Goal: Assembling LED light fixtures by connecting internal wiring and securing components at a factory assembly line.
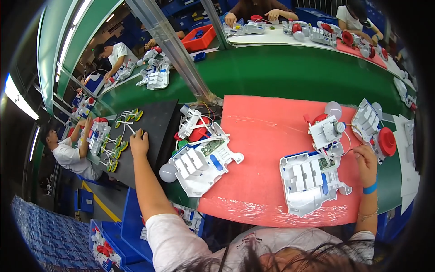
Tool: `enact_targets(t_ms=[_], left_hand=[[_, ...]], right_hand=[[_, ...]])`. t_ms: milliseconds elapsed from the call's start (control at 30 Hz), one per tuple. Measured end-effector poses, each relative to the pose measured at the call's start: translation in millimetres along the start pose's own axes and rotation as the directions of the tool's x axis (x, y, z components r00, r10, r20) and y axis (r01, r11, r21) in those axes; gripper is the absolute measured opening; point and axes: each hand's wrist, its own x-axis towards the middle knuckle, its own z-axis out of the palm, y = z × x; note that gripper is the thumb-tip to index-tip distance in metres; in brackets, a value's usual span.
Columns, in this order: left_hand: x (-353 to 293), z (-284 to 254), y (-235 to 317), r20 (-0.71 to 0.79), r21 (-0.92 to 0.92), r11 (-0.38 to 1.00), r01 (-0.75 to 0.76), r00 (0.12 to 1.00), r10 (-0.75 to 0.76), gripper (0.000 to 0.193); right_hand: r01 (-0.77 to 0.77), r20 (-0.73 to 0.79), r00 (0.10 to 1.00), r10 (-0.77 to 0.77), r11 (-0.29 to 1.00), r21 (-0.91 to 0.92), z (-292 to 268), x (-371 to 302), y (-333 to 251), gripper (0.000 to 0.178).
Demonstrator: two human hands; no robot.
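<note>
My left hand [139, 142] is over the black board [156, 120], its fingertips closed at the end of a white cable [130, 127]. That cable runs to small green-and-yellow parts [136, 114] beyond the fingers. On the pink mat lies an opened white plastic housing [301, 174] with a circuit board and a blue piece. Wires join it to a white mechanism block [325, 132] with a red part behind. My right hand [365, 164], blue band at the wrist, is beside this assembly, fingers pinched on a thin wire [348, 151].
A second white housing [195, 170] with a grey ball and wires straddles the left edge of the pink mat [253, 136]. Another unit with a red disc [386, 141] stands right of my right hand. A metal post [174, 50] rises beyond the board. Co-workers sit left and across the green belt [272, 68].
</note>
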Motion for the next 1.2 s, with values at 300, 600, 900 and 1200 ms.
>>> enact_targets(t_ms=[300, 600, 900, 1200], left_hand=[[-95, -120, 149, -0.119, -0.477, 0.814, -0.332, 0.942, 0.315, 0.022], [-217, -180, 351, 0.242, -0.965, 0.188, 0.18, 0.357, 0.902, 0.023], [-233, -151, 406, 0.321, -0.89, 0.165, 0.426, 0.326, 0.889, 0.031], [-234, -131, 403, 0.368, -0.901, 0.205, 0.382, 0.427, 0.826, 0.036]], right_hand=[[0.326, -0.122, 0.93, -0.347, 0.931, -0.164, -12, -4, -39, 0.018], [0.271, 0.33, 0.894, -0.302, 0.953, 0.136, 39, 38, -103, 0.039], [0.141, 0.466, 0.859, -0.213, 0.973, 0.184, 27, 25, -64, 0.018], [0.103, 0.505, 0.838, -0.209, 0.968, 0.229, 50, 29, -36, 0.015]])
